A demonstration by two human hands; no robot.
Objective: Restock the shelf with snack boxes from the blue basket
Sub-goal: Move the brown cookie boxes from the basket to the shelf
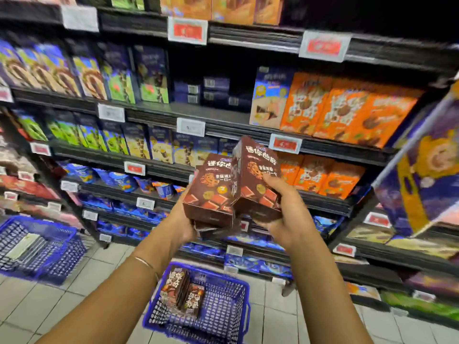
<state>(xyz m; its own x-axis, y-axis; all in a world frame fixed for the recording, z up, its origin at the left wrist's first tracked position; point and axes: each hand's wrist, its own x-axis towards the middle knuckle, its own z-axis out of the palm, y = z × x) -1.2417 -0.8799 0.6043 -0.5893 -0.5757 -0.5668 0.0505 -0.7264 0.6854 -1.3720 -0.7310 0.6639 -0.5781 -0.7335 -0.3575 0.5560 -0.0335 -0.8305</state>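
1. A brown snack box is gripped by the right hand, with the thumb and fingers curled round its lower sides.
2. The stacked boxes are clasped from below by the left hand.
3. All are held in front of the shelf; none is placed yet.
4. Several spare boxes are left in the blue basket on the floor, so much restocking is judged to remain.

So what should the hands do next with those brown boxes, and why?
Probably lift them up toward the shelf gap: the left hand and right hand each grip brown boxes, held below that bare spot, and the blue basket holds more.
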